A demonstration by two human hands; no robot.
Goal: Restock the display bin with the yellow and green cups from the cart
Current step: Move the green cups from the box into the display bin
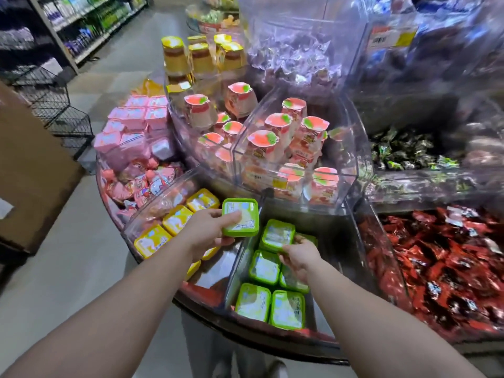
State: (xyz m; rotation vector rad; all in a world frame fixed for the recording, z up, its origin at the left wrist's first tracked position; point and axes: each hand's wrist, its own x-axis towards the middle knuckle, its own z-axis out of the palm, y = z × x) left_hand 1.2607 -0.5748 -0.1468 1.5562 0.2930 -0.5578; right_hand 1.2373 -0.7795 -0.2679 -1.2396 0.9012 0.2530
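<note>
Centrally, left hand (208,231) grips one green cup (240,217) above the bin divider (240,257). Right hand (298,256) grasps another green cup (278,235), lower centre.

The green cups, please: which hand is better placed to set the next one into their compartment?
Probably the right hand: it already holds a green cup low inside the green compartment. The left hand holds its green cup higher, over the divider.

Left compartment (152,214) of the display bin: cups (177,219) in a row. Right compartment (321,257), past the divider (240,257): 5 cups (266,268) lying inside, 1 more (240,217) held above. Behind, tall cups (261,143) in a raised bin (351,148).
</note>
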